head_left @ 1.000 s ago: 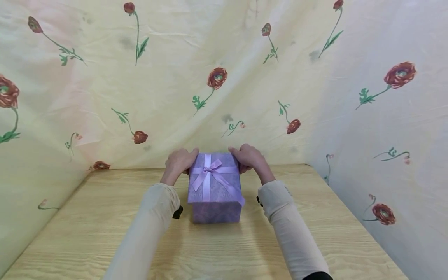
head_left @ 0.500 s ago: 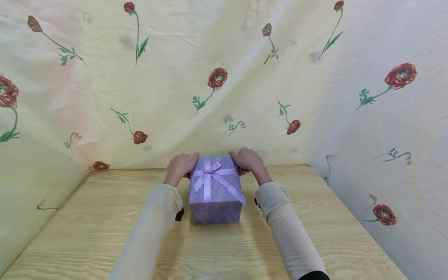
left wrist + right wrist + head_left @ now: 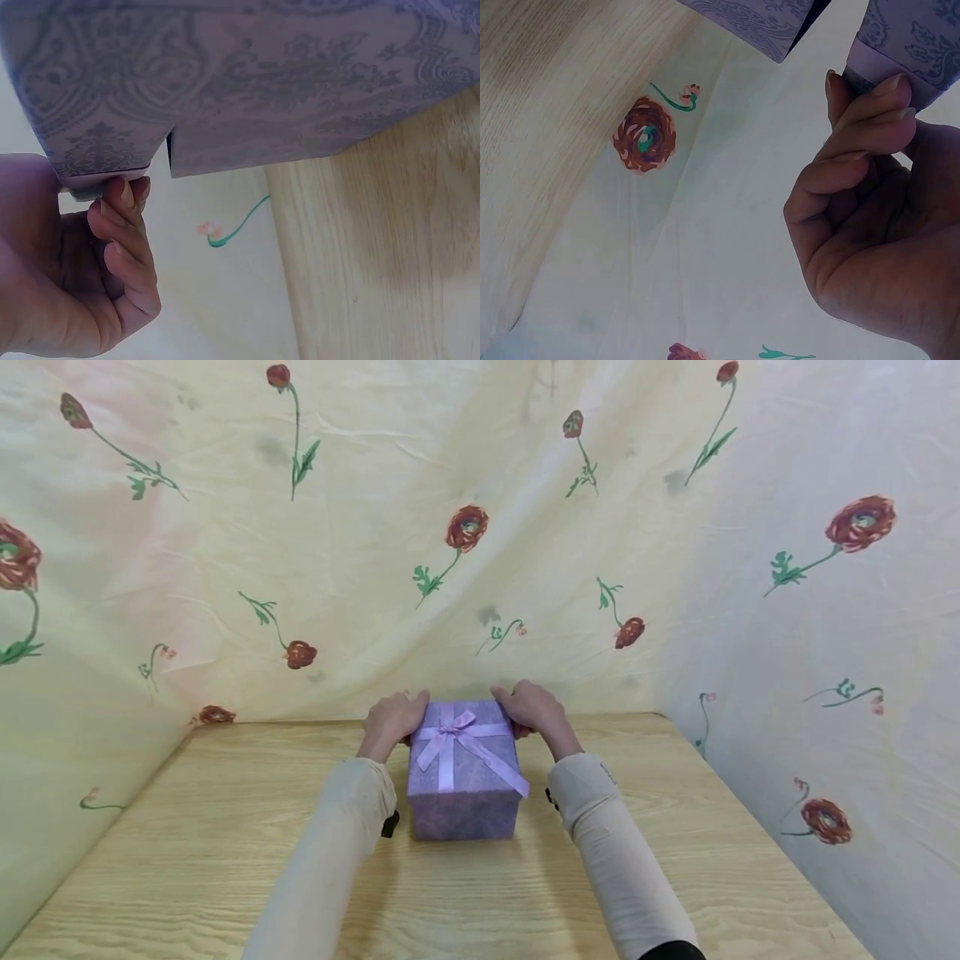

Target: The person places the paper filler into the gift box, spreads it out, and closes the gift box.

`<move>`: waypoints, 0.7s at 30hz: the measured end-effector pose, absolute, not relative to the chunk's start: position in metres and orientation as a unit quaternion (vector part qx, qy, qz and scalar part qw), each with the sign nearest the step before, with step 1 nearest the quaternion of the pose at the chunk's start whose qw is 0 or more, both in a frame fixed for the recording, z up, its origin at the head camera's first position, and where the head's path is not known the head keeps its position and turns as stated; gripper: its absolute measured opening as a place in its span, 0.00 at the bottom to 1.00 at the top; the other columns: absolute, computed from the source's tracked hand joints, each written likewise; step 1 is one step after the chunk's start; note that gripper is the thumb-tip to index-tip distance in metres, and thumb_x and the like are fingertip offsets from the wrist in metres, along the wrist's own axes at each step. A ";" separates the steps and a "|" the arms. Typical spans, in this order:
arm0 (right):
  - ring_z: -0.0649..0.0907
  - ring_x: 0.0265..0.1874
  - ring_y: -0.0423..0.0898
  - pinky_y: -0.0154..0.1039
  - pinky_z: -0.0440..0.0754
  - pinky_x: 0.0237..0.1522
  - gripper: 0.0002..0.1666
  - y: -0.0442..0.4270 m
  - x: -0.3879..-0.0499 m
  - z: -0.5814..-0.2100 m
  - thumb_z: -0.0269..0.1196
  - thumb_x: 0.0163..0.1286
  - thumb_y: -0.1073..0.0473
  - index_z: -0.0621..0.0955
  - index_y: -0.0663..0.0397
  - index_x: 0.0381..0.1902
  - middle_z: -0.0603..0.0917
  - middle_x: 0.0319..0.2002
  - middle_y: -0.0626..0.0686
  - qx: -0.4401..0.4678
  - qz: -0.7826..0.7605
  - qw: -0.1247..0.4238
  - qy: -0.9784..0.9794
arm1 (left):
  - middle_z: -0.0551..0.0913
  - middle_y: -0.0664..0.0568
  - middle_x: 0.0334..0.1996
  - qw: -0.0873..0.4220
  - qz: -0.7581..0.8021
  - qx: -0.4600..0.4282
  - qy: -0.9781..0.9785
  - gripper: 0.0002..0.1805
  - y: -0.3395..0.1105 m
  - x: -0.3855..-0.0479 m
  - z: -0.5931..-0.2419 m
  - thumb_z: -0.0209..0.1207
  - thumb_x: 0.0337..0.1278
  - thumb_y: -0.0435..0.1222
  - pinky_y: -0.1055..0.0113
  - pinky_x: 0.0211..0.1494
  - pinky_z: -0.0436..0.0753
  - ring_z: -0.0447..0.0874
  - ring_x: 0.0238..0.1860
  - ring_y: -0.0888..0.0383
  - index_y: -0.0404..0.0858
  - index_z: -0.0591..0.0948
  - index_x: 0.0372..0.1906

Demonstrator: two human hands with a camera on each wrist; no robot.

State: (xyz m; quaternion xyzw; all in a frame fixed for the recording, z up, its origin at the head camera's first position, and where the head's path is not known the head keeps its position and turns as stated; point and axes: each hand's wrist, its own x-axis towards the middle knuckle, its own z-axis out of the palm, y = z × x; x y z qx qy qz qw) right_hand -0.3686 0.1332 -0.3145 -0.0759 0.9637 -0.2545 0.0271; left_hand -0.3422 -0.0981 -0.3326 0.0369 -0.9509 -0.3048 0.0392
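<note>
A purple patterned gift box stands on the table, its body [image 3: 465, 820] showing below a lid [image 3: 491, 739] tied with a lilac ribbon bow [image 3: 448, 727]. My left hand [image 3: 393, 722] pinches the lid's far left corner, thumb on top. At the far right corner my right hand [image 3: 534, 708] pinches the lid likewise. In the left wrist view, curled fingers [image 3: 124, 225] hold the lid's lower rim, and a dark gap parts it from the body [image 3: 247, 139]. The right wrist view also shows the lid [image 3: 919, 45] apart from the body [image 3: 754, 22] at the back.
The wooden table [image 3: 225, 827] carries the box near its far edge. A pale floral cloth [image 3: 360, 543] hangs close behind and along both sides. Black straps show at both cuffs.
The lid's far edge has come down as both hands lowered slightly. Its front edge and the box body have hardly moved.
</note>
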 end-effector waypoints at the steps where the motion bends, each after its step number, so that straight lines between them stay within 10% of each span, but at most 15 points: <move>1: 0.77 0.13 0.46 0.36 0.71 0.16 0.40 0.133 -0.369 -0.314 0.49 0.83 0.41 0.80 0.57 0.13 0.79 0.11 0.52 -0.076 -0.255 0.030 0.964 | 0.80 0.45 0.21 0.038 -0.305 0.037 -0.951 0.37 -0.098 -0.342 -0.333 0.39 0.77 0.55 0.53 0.37 0.81 0.81 0.26 0.50 0.34 0.72 0.74; 17: 0.76 0.12 0.45 0.36 0.71 0.15 0.40 0.132 -0.368 -0.328 0.50 0.83 0.43 0.80 0.58 0.12 0.79 0.11 0.52 -0.064 -0.261 0.032 0.963 | 0.80 0.49 0.15 0.015 -0.289 0.049 -0.956 0.42 -0.096 -0.347 -0.345 0.36 0.79 0.62 0.62 0.26 0.74 0.82 0.22 0.52 0.36 0.62 0.80; 21: 0.80 0.14 0.49 0.37 0.71 0.15 0.39 0.130 -0.370 -0.334 0.50 0.83 0.42 0.79 0.57 0.13 0.79 0.11 0.52 -0.055 -0.260 0.031 0.964 | 0.79 0.50 0.13 0.006 -0.282 0.057 -0.958 0.42 -0.096 -0.349 -0.347 0.36 0.79 0.62 0.64 0.22 0.71 0.84 0.26 0.50 0.31 0.83 0.60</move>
